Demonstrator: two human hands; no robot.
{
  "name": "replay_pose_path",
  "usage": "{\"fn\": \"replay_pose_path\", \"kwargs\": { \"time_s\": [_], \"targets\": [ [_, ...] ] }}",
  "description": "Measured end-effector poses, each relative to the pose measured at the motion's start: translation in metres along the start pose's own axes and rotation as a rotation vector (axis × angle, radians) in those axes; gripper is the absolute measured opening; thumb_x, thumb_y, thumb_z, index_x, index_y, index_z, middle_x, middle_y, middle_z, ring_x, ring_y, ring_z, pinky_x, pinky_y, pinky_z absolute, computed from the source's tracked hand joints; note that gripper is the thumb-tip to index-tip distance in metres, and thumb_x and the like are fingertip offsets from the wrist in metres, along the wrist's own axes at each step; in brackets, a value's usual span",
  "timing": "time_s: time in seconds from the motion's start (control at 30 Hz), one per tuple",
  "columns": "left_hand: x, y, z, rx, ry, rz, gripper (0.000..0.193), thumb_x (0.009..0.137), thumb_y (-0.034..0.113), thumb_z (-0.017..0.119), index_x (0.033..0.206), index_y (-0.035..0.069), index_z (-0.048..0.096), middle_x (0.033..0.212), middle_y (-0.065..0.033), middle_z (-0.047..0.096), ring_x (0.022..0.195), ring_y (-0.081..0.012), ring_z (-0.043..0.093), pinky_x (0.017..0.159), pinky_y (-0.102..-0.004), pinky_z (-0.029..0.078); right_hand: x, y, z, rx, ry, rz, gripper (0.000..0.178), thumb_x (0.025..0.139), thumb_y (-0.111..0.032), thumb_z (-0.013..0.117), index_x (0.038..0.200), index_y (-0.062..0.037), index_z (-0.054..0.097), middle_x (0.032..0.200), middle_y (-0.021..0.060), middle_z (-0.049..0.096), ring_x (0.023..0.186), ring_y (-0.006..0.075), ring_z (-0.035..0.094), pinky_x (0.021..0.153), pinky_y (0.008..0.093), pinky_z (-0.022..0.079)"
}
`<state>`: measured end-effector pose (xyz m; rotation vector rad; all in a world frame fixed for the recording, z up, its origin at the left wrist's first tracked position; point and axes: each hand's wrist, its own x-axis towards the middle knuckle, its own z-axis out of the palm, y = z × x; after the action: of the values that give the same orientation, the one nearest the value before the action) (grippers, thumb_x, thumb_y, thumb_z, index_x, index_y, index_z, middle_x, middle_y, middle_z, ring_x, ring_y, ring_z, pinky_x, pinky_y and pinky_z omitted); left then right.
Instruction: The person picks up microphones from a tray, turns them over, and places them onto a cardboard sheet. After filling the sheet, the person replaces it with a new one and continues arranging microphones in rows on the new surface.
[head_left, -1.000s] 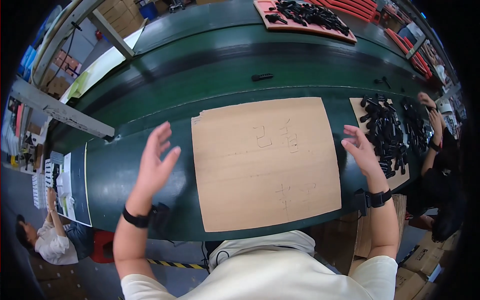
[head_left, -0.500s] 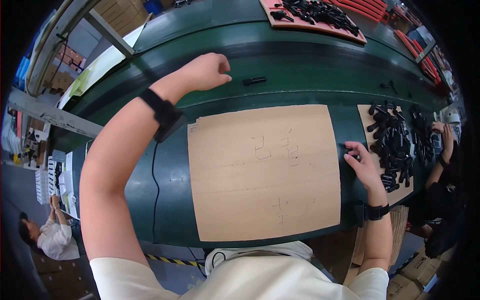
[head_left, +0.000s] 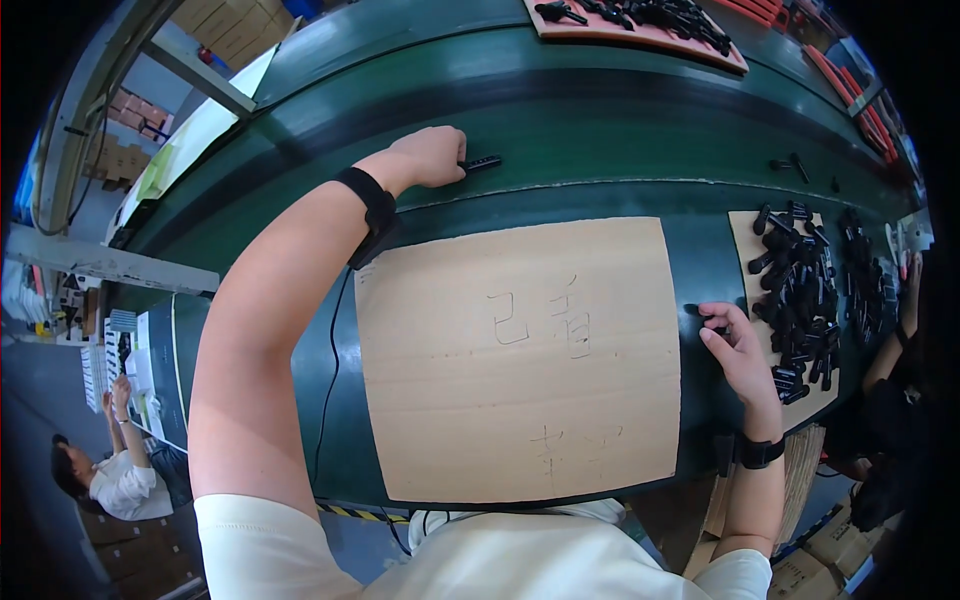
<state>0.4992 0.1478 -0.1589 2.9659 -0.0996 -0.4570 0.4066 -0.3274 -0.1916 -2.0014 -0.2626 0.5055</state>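
Note:
My left hand (head_left: 430,156) reaches over the dark green belt, fingers closed at the near end of a slim black slotted piece (head_left: 484,162). The fingertips are partly hidden behind the hand. To the right, my right hand (head_left: 736,345) is curled round a small black part (head_left: 714,325), mostly covered by the fingers, so its shape is hard to make out. Beside that hand, a heap of black handle-like parts (head_left: 790,290) lies on a cardboard sheet (head_left: 741,236). Between my hands lies a flat cardboard sheet (head_left: 520,405) with handwritten marks.
A pink tray (head_left: 640,42) of black parts stands at the far side. A few loose black pieces (head_left: 797,167) lie on the belt at the right. A black cable (head_left: 330,385) runs near my left arm. Co-workers sit at the far left and right.
My left hand has moved right and slightly nearer to me, closing at the black slotted piece. That piece sits a little farther left and more tilted. The right hand keeps its curled pose.

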Motion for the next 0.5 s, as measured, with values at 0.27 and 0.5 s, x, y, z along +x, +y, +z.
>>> {"fn": "replay_pose_path", "kwargs": {
  "time_s": [0.27,0.5],
  "targets": [
    [-0.048,0.004,-0.027,-0.243,0.047,-0.039,0.019,0.083,0.014,0.063,0.092,-0.002,0.065,0.078,-0.0106,0.066,0.071,-0.0198,0.064,0.066,-0.0326,0.05,-0.018,-0.016,0.0,0.234,0.088,-0.023,0.031,0.089,-0.005,0.059,0.12,-0.0015,0.055,0.111,0.0053,0.059,0.093,0.0115,0.054,0.087,0.0244,0.043],
    [-0.192,0.058,-0.01,-1.117,0.035,0.218,0.016,0.088,0.009,0.062,0.099,-0.003,0.062,0.083,-0.0025,0.064,0.076,-0.0085,0.061,0.068,-0.0226,0.048,-0.099,-0.087,0.046,0.044,0.054,-0.36,0.036,0.086,-0.001,0.059,0.121,0.0015,0.053,0.116,0.0138,0.06,0.096,0.0168,0.057,0.089,0.0285,0.044]
  ]
}}
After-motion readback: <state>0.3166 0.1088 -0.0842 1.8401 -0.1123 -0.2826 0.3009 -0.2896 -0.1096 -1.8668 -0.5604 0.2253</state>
